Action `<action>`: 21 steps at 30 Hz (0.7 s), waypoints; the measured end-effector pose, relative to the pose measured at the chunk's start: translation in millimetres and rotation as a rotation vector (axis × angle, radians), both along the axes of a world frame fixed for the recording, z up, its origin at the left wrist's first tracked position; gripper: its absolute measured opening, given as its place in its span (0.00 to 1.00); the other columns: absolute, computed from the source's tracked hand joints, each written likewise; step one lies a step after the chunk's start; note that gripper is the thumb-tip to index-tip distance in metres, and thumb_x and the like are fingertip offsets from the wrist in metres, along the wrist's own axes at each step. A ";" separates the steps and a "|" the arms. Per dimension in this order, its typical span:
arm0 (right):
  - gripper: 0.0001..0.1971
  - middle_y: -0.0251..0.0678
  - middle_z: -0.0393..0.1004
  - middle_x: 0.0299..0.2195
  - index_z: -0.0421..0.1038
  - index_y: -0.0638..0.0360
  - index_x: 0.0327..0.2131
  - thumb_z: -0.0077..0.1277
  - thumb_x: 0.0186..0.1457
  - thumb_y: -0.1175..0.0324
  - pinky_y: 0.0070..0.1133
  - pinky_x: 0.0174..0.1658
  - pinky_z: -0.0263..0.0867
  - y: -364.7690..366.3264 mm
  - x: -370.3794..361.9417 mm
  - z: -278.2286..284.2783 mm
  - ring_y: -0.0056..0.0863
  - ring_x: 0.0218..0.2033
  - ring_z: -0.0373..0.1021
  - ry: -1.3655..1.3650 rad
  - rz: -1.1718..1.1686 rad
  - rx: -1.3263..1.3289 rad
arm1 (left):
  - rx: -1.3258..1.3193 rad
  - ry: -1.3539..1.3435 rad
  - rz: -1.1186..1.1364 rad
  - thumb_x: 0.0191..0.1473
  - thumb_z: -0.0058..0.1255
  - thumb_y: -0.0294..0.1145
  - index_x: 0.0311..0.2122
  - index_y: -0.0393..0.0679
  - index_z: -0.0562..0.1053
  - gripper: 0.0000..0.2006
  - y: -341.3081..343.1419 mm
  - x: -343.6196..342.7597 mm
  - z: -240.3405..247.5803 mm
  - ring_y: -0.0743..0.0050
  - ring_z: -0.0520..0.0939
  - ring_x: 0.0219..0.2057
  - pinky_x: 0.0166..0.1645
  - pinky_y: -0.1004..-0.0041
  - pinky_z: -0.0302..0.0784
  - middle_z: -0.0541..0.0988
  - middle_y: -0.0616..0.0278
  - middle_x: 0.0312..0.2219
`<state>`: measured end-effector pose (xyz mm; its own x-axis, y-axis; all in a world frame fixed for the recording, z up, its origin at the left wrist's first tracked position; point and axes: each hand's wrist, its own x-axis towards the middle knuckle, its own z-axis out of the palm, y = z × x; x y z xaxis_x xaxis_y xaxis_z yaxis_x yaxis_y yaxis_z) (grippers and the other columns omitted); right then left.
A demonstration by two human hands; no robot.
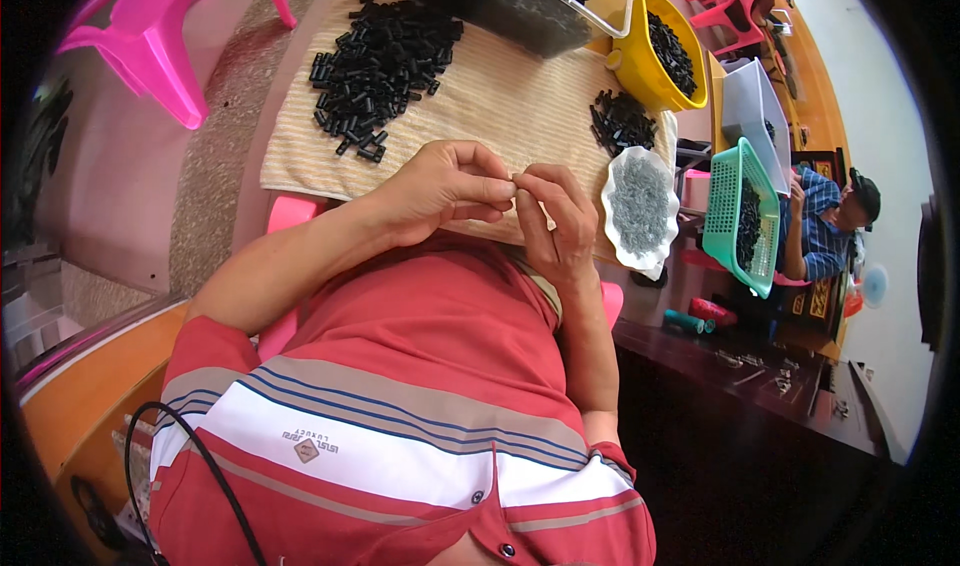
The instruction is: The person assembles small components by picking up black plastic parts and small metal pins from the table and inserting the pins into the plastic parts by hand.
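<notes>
Both of my hands meet at the front edge of a striped cream cloth [520, 96], fingertips almost touching. My left hand [447, 191] is closed, with thumb and forefinger pinched together. My right hand [560, 226] pinches toward the same spot from the other side. What lies between the fingertips is too small and too hidden to name. Beyond my left hand is a heap of short black cylindrical pieces [385, 66]. To the right of my right hand stands a white wavy-rimmed dish [612, 191] full of small clear pieces [642, 206]. Behind it lies a smaller pile of black pieces [620, 123].
A clear plastic bin [545, 31] of black parts stands at the back, beside a yellow tub [627, 51]. Right of the table are a green basket [722, 211] and a whitish bin [748, 106]. A co-worker [825, 226] sits there. Pink chairs [150, 36] stand left.
</notes>
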<state>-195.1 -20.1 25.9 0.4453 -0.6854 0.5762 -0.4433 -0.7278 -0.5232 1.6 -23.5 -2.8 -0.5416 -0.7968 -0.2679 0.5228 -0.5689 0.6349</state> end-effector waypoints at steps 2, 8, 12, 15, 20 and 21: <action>0.07 0.45 0.76 0.34 0.75 0.64 0.38 0.55 0.54 0.79 0.25 0.32 0.70 -0.3 -1.1 5.9 0.38 0.30 0.75 0.010 0.013 0.035 | 0.004 -0.017 -0.010 0.53 0.61 0.25 0.36 0.42 0.74 0.07 0.5 -0.1 -0.9 0.77 0.82 0.34 0.41 0.76 0.82 0.80 0.64 0.32; 0.06 0.40 0.77 0.30 0.77 0.65 0.34 0.59 0.54 0.73 0.21 0.32 0.68 -30.0 -3.7 13.9 0.25 0.28 0.74 -0.002 -0.070 0.391 | -0.153 -0.059 -0.022 0.52 0.60 0.21 0.36 0.38 0.74 0.07 3.3 -4.3 -2.7 0.77 0.82 0.34 0.40 0.76 0.82 0.80 0.63 0.33; 0.07 0.42 0.77 0.28 0.77 0.64 0.35 0.60 0.53 0.72 0.22 0.29 0.68 -71.2 14.4 4.2 0.27 0.24 0.74 0.062 -0.052 0.414 | -0.302 -0.003 -0.027 0.51 0.61 0.20 0.36 0.38 0.75 0.08 7.9 -6.8 3.6 0.78 0.81 0.30 0.37 0.77 0.78 0.81 0.63 0.29; 0.11 0.46 0.78 0.32 0.78 0.60 0.36 0.58 0.52 0.64 0.31 0.34 0.70 -90.3 39.7 -0.2 0.42 0.29 0.75 0.269 -0.027 0.368 | -0.327 -0.069 -0.044 0.50 0.61 0.20 0.36 0.37 0.75 0.08 8.9 -4.3 11.3 0.78 0.81 0.30 0.37 0.78 0.78 0.81 0.63 0.29; 0.14 0.44 0.78 0.33 0.79 0.58 0.39 0.57 0.52 0.61 0.35 0.40 0.70 -111.2 74.0 -12.9 0.44 0.36 0.75 0.427 -0.051 0.232 | -0.301 -0.019 -0.028 0.49 0.61 0.18 0.36 0.35 0.75 0.08 9.5 -2.3 17.0 0.78 0.82 0.32 0.39 0.78 0.81 0.81 0.60 0.31; 0.15 0.43 0.78 0.33 0.79 0.58 0.39 0.57 0.52 0.60 0.35 0.41 0.69 -112.8 79.1 -15.5 0.44 0.37 0.75 0.491 -0.080 0.211 | -0.297 -0.004 -0.027 0.49 0.61 0.18 0.35 0.35 0.75 0.08 10.1 -1.7 17.8 0.78 0.83 0.31 0.39 0.78 0.81 0.82 0.60 0.30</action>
<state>-116.1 -132.9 10.4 0.5694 -0.8063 0.1600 -0.7219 -0.5836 -0.3720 -0.1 -13.4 15.0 -0.5628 -0.8262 -0.0274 0.5071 -0.3712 0.7778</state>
